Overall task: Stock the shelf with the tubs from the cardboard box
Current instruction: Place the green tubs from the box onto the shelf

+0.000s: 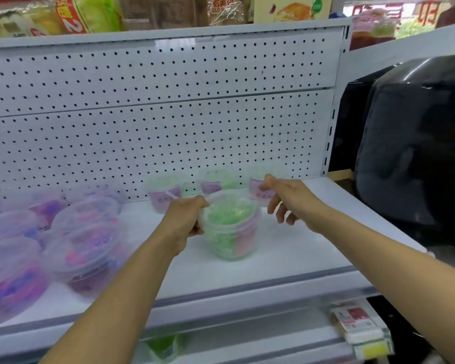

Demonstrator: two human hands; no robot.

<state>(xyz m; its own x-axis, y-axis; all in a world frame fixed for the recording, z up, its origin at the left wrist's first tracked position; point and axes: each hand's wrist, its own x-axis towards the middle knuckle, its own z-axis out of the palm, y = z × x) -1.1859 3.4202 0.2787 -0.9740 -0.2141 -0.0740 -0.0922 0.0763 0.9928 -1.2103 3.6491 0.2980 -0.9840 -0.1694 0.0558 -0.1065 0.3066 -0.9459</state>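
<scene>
Perforated white back panel [153, 101]: landmark. Above it, bagged foods [50, 17] and a printed carton [292, 9]. To its right, large black plastic-wrapped bulk [415, 153]. Below and right of it, price tag holder [360, 329] with a red-and-white card and a yellow strip.

Plenty of bare shelf [313, 248] on the right; purple tubs [84, 248] crowd the left, three green tubs [166, 190] line the back.

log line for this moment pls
left hand grips green tub over shelf | right hand open, off it | three green tubs at back
</scene>
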